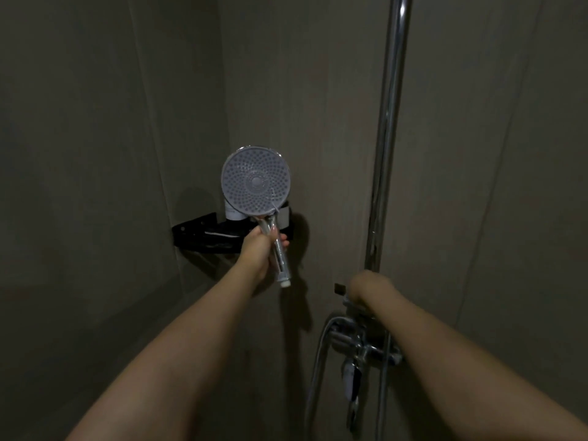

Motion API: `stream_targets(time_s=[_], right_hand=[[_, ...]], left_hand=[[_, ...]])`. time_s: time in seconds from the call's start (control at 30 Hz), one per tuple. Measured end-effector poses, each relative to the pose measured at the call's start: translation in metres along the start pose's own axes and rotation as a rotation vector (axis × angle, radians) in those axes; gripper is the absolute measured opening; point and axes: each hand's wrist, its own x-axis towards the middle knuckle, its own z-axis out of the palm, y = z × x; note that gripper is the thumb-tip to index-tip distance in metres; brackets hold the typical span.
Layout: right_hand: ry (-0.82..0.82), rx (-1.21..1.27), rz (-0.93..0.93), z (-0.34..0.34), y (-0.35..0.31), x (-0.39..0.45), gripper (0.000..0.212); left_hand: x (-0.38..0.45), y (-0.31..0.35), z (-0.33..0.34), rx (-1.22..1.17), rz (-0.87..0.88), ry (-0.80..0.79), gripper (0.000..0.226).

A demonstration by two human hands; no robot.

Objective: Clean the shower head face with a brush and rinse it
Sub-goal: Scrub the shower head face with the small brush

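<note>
Your left hand [259, 246] was closed round the handle of the shower head [255, 183], held up in the corner of the stall with the nozzle face turned toward you. The lower end of the handle projected below your fist, and no hose was seen attached to it. A thin pale line crossed the lower right of the face; whether it was a trickle of water or a reflection could not be determined.

Your right hand [366, 286] was down at the mixer valve [359, 342], at the foot of the chrome riser pipe [389, 154]. The fingers were hidden behind the wrist, so it cannot be stated whether they gripped a control or merely rested on it. A hose [318, 361] looped down from the valve. A black corner shelf [194, 233] sat directly behind the shower head, carrying containers too dark to identify. No brush was visible anywhere in the frame.

In my judgement the step in hand was the rinse, or the preparation for it, with your right hand set to bring on the water.

Recommendations for doing it well:
- Open the valve gradually, so that the flow does not spray off the face toward you
- Tilt the face downward and away under the water, so loosened residue runs off and not back into the nozzles
- Keep the firm hold on the handle; wet chrome is likely to be slippery
- The lighting was poor, so inspect the nozzle rows closely before passing the face as clean
</note>
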Motion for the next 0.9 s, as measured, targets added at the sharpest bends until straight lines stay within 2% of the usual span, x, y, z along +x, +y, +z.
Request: stream_targets(time_s=[0.07,0.1,0.13,0.2,0.27,0.3,0.47,0.6,0.9], right_hand=[[-0.154,0.096,-0.107,-0.021,-0.040,-0.002,0.021],[-0.181,0.175,-0.141,-0.033,-0.059,-0.007,0.021],[-0.141,0.268,-0.179,-0.045,-0.077,-0.012,0.024],[0.065,0.399,-0.283,-0.068,-0.110,-0.013,0.019],[0.278,0.438,-0.385,-0.084,-0.135,-0.005,0.023],[0.330,0.439,-0.407,-0.089,-0.146,-0.001,0.024],[0.373,0.243,-0.443,-0.093,-0.195,0.028,0.025],[0.363,0.199,-0.436,-0.084,-0.223,0.061,0.031],[0.242,-0.038,-0.313,-0.058,-0.244,0.116,0.035]], left_hand=[[0.002,0.013,-0.012,0.005,0.037,0.047,0.031],[0.004,0.020,-0.019,0.014,0.056,0.075,0.030],[0.006,0.026,-0.028,0.033,0.077,0.105,0.029],[0.012,0.038,-0.047,0.073,0.128,0.152,0.027],[0.015,0.049,-0.067,0.087,0.167,0.172,0.018],[0.017,0.055,-0.076,0.090,0.180,0.182,0.012],[0.030,0.074,-0.116,0.092,0.204,0.222,0.015],[0.043,0.084,-0.141,0.117,0.216,0.209,0.020],[0.064,0.093,-0.170,0.165,0.138,0.146,0.017]])
